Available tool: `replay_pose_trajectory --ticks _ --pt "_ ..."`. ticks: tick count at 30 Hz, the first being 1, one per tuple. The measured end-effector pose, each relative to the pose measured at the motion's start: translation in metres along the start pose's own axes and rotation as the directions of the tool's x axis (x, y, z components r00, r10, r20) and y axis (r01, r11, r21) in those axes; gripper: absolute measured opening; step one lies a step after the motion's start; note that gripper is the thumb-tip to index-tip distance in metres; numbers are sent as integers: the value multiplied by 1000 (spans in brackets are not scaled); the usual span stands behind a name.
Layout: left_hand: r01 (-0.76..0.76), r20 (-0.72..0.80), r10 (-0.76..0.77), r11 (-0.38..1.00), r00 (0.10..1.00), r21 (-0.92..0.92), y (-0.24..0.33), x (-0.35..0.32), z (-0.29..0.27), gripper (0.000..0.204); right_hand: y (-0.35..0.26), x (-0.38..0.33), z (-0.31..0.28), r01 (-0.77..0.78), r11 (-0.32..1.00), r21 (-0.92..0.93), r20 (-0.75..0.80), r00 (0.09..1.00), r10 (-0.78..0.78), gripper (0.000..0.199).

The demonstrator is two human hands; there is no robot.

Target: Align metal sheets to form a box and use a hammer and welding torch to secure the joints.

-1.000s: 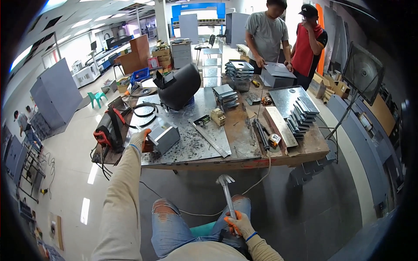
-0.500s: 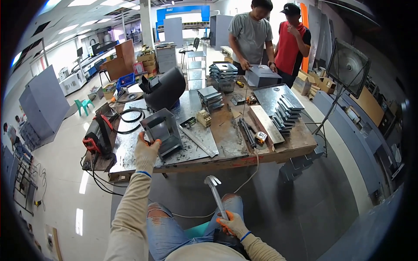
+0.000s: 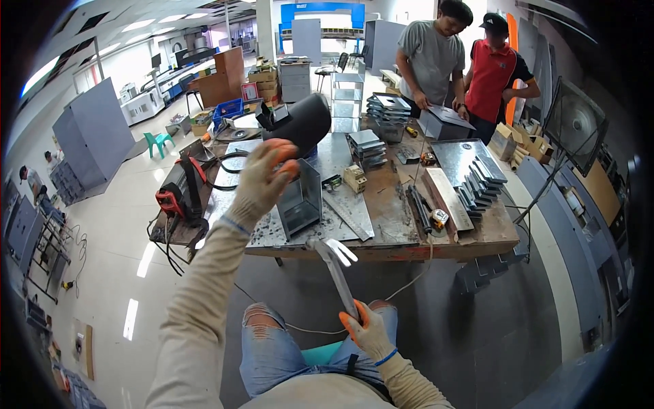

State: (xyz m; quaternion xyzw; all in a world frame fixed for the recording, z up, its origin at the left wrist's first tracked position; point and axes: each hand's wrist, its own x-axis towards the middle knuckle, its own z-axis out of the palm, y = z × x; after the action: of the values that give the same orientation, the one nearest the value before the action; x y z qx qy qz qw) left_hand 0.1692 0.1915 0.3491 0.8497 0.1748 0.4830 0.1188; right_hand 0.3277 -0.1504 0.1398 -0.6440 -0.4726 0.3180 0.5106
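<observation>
My right hand (image 3: 368,332), in a glove with orange fingers, grips a metal claw hammer (image 3: 335,276) by its handle. The hammer's head is raised in front of the table's near edge. My gloved left hand (image 3: 262,178) is over the table with fingers bent and thumb apart, at the upper left corner of an open grey sheet-metal box (image 3: 303,203). The hand hides part of that box; I see nothing held in it. A black welding helmet (image 3: 304,121) lies just behind the box.
A steel ruler (image 3: 347,213), a stack of metal parts (image 3: 368,148), a tape measure (image 3: 439,218) and a long metal channel (image 3: 447,198) lie on the worktable (image 3: 388,252). A red-and-black machine (image 3: 185,194) stands at left. Two people (image 3: 436,61) stand behind the table. A fan (image 3: 578,121) is at right.
My left hand has risen from the box's lower left edge to its upper corner, and the box now stands turned differently. My right hand has lifted the hammer. The view has shifted left.
</observation>
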Motion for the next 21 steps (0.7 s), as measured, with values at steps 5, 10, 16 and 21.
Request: replay_pose_trajectory --ticks 5,10,16,21 --pt "-106 414 45 987 909 125 -62 16 32 46 -55 44 19 71 967 -245 -4 997 -75 53" --pt "152 546 -116 988 829 -21 -65 27 42 55 -71 76 12 194 955 -226 41 981 -190 59" --pt "398 508 -327 917 797 -34 -53 24 40 58 -62 81 30 443 891 -102 -35 893 -448 64" --pt "401 534 -326 916 780 -27 -56 27 37 60 -52 79 37 187 945 -267 86 982 -170 64"
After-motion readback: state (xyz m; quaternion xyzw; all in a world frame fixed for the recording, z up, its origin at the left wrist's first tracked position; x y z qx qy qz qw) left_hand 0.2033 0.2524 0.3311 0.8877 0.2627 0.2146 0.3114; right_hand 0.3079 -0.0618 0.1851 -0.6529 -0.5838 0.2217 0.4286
